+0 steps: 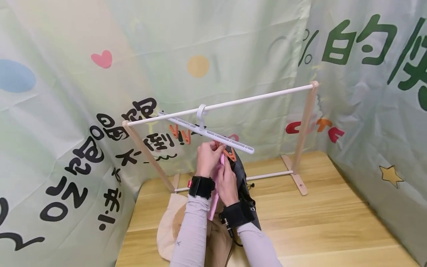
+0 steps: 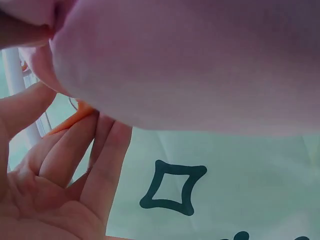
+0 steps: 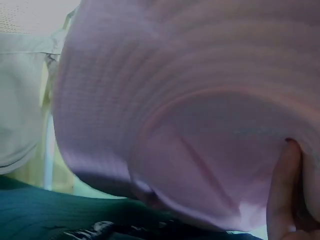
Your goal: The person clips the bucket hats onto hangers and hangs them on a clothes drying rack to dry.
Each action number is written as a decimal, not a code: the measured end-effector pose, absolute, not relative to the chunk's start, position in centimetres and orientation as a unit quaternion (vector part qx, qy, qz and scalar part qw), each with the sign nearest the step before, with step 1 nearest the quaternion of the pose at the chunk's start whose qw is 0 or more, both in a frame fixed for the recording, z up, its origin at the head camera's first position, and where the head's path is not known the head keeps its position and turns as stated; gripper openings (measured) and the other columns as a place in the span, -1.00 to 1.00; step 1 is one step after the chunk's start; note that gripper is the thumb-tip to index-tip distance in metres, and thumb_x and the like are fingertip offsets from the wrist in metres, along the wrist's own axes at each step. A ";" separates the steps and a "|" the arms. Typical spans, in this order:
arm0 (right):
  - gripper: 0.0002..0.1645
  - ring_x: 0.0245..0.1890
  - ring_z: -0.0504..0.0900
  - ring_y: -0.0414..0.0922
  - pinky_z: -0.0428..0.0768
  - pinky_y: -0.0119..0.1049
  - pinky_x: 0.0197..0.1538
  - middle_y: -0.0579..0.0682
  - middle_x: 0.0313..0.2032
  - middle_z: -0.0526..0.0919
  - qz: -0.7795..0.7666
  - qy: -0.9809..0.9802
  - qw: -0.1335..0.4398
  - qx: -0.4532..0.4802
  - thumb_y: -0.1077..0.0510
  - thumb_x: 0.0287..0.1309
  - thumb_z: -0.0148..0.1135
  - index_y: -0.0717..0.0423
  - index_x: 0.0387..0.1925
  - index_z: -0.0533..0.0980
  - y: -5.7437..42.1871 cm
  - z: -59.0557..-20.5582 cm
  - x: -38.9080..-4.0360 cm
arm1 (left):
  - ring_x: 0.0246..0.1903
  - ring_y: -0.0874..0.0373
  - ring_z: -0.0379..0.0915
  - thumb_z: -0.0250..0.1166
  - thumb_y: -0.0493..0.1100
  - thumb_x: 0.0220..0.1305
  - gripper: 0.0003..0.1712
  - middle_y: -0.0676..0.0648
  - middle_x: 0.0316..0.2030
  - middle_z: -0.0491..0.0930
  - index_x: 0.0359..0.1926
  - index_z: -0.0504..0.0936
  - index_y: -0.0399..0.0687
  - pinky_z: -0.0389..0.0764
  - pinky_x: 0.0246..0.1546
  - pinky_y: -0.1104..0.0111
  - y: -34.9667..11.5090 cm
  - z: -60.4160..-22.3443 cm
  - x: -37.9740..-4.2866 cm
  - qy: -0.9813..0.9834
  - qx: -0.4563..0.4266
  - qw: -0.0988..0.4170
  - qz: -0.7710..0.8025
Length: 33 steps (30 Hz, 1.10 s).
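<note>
A pink stitched-brim hat (image 1: 213,207) hangs edge-on below the white hanger (image 1: 227,139). My right hand (image 1: 228,183) grips the hat near its upper part; in the right wrist view its thumb (image 3: 284,190) presses inside the hat's crown (image 3: 200,165). Higher up, my left hand (image 1: 207,158) has its fingertips at the hat's top edge, right under the hanger. In the left wrist view, that hand's thumb and fingers pinch an orange clip (image 2: 80,116) beside the pink fabric (image 2: 165,75). Another orange clip (image 1: 230,154) shows just right of the fingertips.
The hanger hooks over a white rod (image 1: 260,98) on a wooden-legged stand (image 1: 306,126). Two orange clips (image 1: 185,137) hang at its left. A dark cloth item with a cord (image 1: 243,172) is behind my right hand. Beige (image 1: 168,226) and brown cloth (image 1: 218,244) lie on the wooden table (image 1: 333,222).
</note>
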State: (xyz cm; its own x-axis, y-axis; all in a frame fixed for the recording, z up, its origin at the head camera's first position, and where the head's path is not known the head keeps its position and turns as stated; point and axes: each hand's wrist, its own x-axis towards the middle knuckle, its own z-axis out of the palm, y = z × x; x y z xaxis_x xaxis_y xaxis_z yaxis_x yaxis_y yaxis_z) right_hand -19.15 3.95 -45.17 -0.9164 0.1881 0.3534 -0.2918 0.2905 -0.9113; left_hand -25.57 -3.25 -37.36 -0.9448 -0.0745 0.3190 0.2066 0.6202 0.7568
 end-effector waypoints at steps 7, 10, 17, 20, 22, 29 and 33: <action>-0.45 0.01 0.70 0.24 0.59 0.18 0.08 0.40 0.14 0.64 0.592 -0.775 0.218 0.047 0.23 0.64 -0.15 0.22 0.54 0.26 4.0 -45.4 -19.3 | -0.51 0.20 0.46 0.46 -0.02 0.37 -0.74 -0.02 -0.42 0.78 -0.37 0.77 -0.09 0.39 -0.47 0.39 -3.3 -37.4 -25.6 -0.877 -0.039 0.155 -0.452; -0.45 0.15 0.65 0.27 0.56 0.20 0.19 0.41 0.27 0.57 0.593 -0.774 0.217 0.049 0.23 0.64 -0.15 0.22 0.54 0.26 4.3 -45.3 -19.4 | -0.50 0.20 0.44 0.42 -0.01 0.41 -0.75 -0.04 -0.42 0.76 -0.29 0.80 -0.09 0.38 -0.46 0.42 -3.4 -37.5 -25.6 -0.867 -0.047 0.147 -0.474; -0.47 0.20 0.62 0.27 0.55 0.20 0.22 0.35 0.27 0.59 0.589 -0.778 0.217 0.038 0.23 0.60 -0.04 0.22 0.50 0.33 5.2 -45.6 -19.6 | -0.25 0.00 0.72 0.32 -0.03 0.51 -0.65 -0.19 -0.15 0.81 0.06 0.79 -0.20 0.68 -0.18 0.24 -4.1 -38.2 -25.6 -0.860 -0.044 0.146 -0.487; -0.52 0.01 0.70 0.20 0.61 0.13 0.09 0.29 0.11 0.70 0.595 -0.775 0.213 0.024 0.22 0.56 0.06 0.25 0.40 0.42 5.6 -45.8 -19.6 | -0.09 -0.08 0.73 0.29 -0.04 0.52 -0.62 -0.24 -0.08 0.79 0.11 0.75 -0.24 0.69 0.01 0.09 -4.5 -38.7 -25.5 -0.860 -0.033 0.148 -0.487; -0.55 -0.10 0.71 0.12 0.63 0.05 0.01 0.24 0.01 0.72 0.599 -0.773 0.208 0.020 0.22 0.51 0.13 0.28 0.33 0.46 5.7 -45.8 -19.6 | -0.07 -0.11 0.73 0.28 -0.05 0.53 -0.61 -0.26 -0.08 0.78 0.12 0.74 -0.26 0.68 0.03 0.05 -4.8 -39.1 -25.5 -0.857 -0.030 0.148 -0.494; -0.58 -0.10 0.62 0.11 0.60 0.00 0.01 0.25 -0.03 0.58 0.556 -0.792 0.247 0.041 0.32 0.34 0.25 0.38 0.18 0.49 5.5 -46.0 -18.8 | -0.09 -0.12 0.71 0.23 -0.07 0.56 -0.61 -0.26 -0.10 0.78 0.10 0.73 -0.30 0.67 0.02 0.04 -6.9 -41.3 -25.0 -0.859 -0.014 0.143 -0.491; -0.56 -0.03 0.52 0.20 0.51 0.08 0.07 0.28 -0.05 0.52 0.507 -0.811 0.287 0.055 0.38 0.21 0.30 0.41 0.13 0.49 5.2 -46.3 -17.9 | -0.09 -0.14 0.69 0.21 -0.07 0.57 -0.62 -0.26 -0.11 0.77 0.07 0.75 -0.30 0.64 0.05 0.01 -8.9 -42.9 -24.4 -0.866 -0.002 0.125 -0.484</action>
